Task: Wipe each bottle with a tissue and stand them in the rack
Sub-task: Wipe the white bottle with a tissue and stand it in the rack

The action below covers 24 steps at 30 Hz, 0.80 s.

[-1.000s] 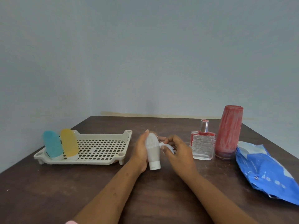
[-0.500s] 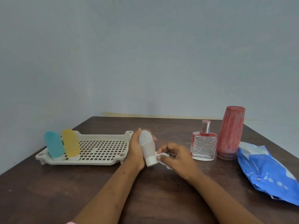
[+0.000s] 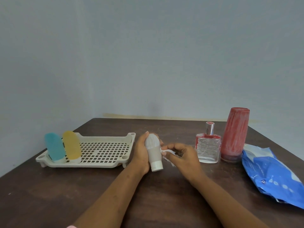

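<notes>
My left hand (image 3: pixel 141 153) grips a small white squeeze bottle (image 3: pixel 153 152), cap down, above the table's middle. My right hand (image 3: pixel 181 155) pinches a crumpled white tissue (image 3: pixel 167 153) against the bottle's right side. To the left lies a cream slotted rack (image 3: pixel 102 149) holding a blue bottle (image 3: pixel 54 148) and a yellow bottle (image 3: pixel 71 145), both standing at its left end. A clear glass perfume bottle (image 3: pixel 207 145) with red smears and a tall red bottle (image 3: pixel 234 134) stand on the table to the right.
A blue tissue pack (image 3: pixel 273 173) lies at the table's right edge. The dark wooden table (image 3: pixel 49 195) runs back to a pale blue wall. The rack's middle and right end hold nothing.
The white bottle tilted upward and back down while staying in my left hand. My right hand slid the tissue down to the cap, then back up along the bottle's side.
</notes>
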Motion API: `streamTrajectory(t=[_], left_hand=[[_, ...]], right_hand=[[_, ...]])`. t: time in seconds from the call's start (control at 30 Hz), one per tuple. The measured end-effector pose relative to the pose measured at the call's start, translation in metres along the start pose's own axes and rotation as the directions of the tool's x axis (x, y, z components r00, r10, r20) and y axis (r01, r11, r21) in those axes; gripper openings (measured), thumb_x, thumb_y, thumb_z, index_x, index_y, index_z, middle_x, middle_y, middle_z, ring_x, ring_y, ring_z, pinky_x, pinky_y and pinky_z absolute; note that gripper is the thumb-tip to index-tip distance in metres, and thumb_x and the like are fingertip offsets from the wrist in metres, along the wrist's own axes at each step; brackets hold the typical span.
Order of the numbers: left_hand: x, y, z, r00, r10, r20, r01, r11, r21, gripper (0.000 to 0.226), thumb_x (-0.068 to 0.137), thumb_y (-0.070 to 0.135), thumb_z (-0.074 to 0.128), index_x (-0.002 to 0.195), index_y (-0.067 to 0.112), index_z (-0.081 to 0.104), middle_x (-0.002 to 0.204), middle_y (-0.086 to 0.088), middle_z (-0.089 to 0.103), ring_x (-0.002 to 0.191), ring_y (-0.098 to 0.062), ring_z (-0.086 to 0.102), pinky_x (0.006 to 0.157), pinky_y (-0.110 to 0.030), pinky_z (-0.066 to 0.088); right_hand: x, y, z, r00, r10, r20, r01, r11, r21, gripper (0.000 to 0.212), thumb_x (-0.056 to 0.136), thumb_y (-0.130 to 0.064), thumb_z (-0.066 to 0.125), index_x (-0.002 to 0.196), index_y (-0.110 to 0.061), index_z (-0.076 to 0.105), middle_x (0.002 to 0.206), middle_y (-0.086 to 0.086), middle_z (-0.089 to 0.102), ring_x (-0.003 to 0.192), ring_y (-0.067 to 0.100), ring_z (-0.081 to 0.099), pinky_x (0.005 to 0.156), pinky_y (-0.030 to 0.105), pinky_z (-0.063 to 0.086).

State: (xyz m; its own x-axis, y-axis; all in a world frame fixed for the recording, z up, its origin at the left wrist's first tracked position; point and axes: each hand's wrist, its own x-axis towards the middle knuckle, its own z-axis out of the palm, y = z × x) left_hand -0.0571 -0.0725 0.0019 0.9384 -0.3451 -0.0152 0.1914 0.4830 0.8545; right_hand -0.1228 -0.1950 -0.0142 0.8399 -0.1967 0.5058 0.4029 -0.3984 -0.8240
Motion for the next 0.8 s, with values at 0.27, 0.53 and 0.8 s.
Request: streamTrajectory(t=[0.27, 0.53, 0.8], left_hand=[[0.009, 0.001, -0.009, 1.000, -0.002, 0.000, 0.002, 0.998, -0.065, 0.043, 0.096, 0.044, 0.046, 0.078, 0.007, 0.061, 0.070, -0.010, 0.060, 0.061, -0.020, 0.054, 0.060, -0.031, 0.043], [0.003, -0.007, -0.002, 0.992, -0.042, 0.122, 0.031, 0.995, 0.093, 0.045, 0.097, 0.042, 0.044, 0.078, 0.007, 0.065, 0.071, -0.009, 0.064, 0.060, -0.019, 0.060, 0.060, -0.031, 0.045], [0.003, -0.012, -0.001, 0.987, -0.094, 0.133, 0.071, 0.983, 0.167, 0.045, 0.096, 0.046, 0.044, 0.082, 0.007, 0.062, 0.066, -0.007, 0.062, 0.056, -0.017, 0.056, 0.056, -0.030, 0.044]], right_hand=[[-0.003, 0.000, 0.001, 0.993, 0.018, 0.118, -0.012, 0.999, -0.052, 0.018, 0.078, -0.013, 0.073, 0.082, -0.031, 0.073, 0.087, -0.013, 0.072, 0.081, 0.005, 0.065, 0.070, 0.018, 0.050], [0.001, -0.001, -0.003, 0.991, -0.066, -0.120, 0.062, 0.997, -0.040, 0.015, 0.079, -0.007, 0.072, 0.084, -0.020, 0.074, 0.083, -0.012, 0.071, 0.082, 0.001, 0.063, 0.069, 0.010, 0.046], [0.001, 0.000, -0.001, 0.981, -0.095, -0.169, 0.084, 0.994, -0.071, 0.024, 0.079, -0.005, 0.071, 0.081, -0.029, 0.065, 0.083, -0.015, 0.069, 0.080, 0.002, 0.064, 0.068, 0.012, 0.048]])
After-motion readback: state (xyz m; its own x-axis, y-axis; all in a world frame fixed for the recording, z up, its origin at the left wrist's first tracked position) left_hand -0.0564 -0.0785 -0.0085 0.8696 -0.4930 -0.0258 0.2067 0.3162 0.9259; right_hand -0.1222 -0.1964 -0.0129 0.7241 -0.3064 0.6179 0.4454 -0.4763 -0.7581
